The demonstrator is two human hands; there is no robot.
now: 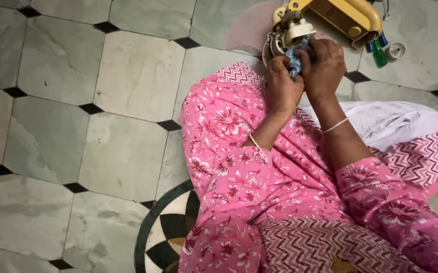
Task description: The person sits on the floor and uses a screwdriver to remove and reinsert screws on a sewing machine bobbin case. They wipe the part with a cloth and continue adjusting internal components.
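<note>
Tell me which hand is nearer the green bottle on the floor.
Right. The right hand is just left of the green bottle, gripping the blue cloth; the left hand sits farther left.

Lighting is soft, even and moderately bright, with no single strong source evident. The floor shows a dull sheen without hard glare. Faint, diffuse shadow lies on the floor just beside the pink garment. The white cloth beside the garment is near overexposure. Focus is acceptable at centre; the garment nearest the camera is slightly soft. Tile lines bend mildly toward the frame edges.
</note>
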